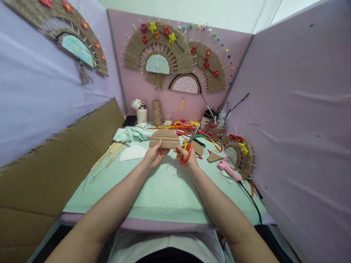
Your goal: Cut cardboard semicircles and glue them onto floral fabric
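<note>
A piece of corrugated cardboard [164,140] with a rounded top edge is held up over the table's middle. My left hand [156,153] grips its lower left side, thumb on the front face. In my right hand [188,156] is a pair of scissors [189,146] with orange and yellow handles, blades pointing up and to the right. The fingertips of that hand also touch the cardboard's lower right corner. Left of the cardboard lies a white half-circle [133,153] on the table. A brown cardboard offcut [197,148] rests behind the scissors.
Thin wooden sticks [106,160] and a patterned cloth [131,135] lie to the left. A pink glue gun [229,170] with a black cord sits at right, beside a small twine fan [244,157]. Pipe cleaners, a twine spool [157,112] and a bottle [142,114] stand behind. Partitions enclose the table.
</note>
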`<state>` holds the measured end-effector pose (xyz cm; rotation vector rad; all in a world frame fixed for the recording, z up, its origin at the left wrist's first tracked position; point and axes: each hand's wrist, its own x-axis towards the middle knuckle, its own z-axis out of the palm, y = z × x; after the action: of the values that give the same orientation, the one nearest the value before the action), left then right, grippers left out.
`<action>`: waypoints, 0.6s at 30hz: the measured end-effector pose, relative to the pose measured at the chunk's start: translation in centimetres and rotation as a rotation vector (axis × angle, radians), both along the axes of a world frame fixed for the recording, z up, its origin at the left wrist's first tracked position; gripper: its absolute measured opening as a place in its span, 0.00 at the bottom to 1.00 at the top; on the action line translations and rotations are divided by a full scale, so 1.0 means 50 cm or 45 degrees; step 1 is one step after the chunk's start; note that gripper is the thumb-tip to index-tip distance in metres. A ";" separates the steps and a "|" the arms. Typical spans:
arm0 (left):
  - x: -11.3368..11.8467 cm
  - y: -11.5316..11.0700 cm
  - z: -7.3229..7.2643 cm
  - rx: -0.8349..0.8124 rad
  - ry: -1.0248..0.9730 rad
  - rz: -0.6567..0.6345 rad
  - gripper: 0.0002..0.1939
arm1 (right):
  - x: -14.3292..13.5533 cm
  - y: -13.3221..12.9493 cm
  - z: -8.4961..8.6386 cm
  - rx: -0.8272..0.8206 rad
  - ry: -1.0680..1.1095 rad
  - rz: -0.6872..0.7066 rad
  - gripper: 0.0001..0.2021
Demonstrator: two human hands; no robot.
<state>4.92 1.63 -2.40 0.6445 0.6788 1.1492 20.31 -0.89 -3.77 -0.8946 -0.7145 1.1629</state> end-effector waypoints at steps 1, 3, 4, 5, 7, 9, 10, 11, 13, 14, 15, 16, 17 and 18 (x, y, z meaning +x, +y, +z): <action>-0.001 0.003 0.001 -0.038 -0.043 0.046 0.13 | -0.007 -0.006 0.002 0.000 -0.025 0.038 0.27; -0.009 0.009 0.004 -0.072 -0.110 0.088 0.12 | -0.015 -0.015 0.006 0.007 -0.087 0.106 0.25; -0.013 0.012 0.007 -0.077 -0.132 0.097 0.11 | -0.016 -0.019 0.008 0.013 -0.117 0.130 0.24; -0.018 0.014 0.009 -0.077 -0.145 0.104 0.11 | -0.015 -0.020 0.010 0.017 -0.139 0.141 0.23; -0.025 0.017 0.013 -0.080 -0.156 0.110 0.09 | -0.013 -0.021 0.013 0.015 -0.150 0.131 0.21; -0.027 0.017 0.016 -0.084 -0.157 0.105 0.08 | -0.010 -0.019 0.013 0.003 -0.141 0.110 0.21; -0.026 0.016 0.018 -0.084 -0.156 0.101 0.08 | -0.010 -0.018 0.013 0.003 -0.139 0.098 0.21; -0.025 0.015 0.019 -0.085 -0.153 0.098 0.07 | -0.009 -0.017 0.013 0.014 -0.141 0.091 0.20; -0.020 0.012 0.019 -0.095 -0.138 0.089 0.07 | -0.008 -0.015 0.012 0.065 -0.164 0.060 0.21; -0.018 0.010 0.018 -0.101 -0.129 0.083 0.07 | -0.007 -0.014 0.011 0.097 -0.187 0.030 0.21; -0.014 0.008 0.017 -0.104 -0.120 0.077 0.06 | -0.006 -0.012 0.010 0.128 -0.216 -0.004 0.21; -0.011 0.005 0.015 -0.102 -0.112 0.068 0.06 | -0.005 -0.011 0.009 0.153 -0.244 -0.041 0.21; -0.007 0.001 0.012 -0.094 -0.107 0.052 0.06 | -0.004 -0.010 0.009 0.170 -0.270 -0.066 0.20; -0.002 -0.002 0.009 -0.082 -0.105 0.035 0.07 | -0.004 -0.010 0.008 0.181 -0.292 -0.074 0.20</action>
<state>4.81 1.51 -1.96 0.5317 0.6533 1.1684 20.11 -1.40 -3.37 -0.9308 -0.9400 0.9545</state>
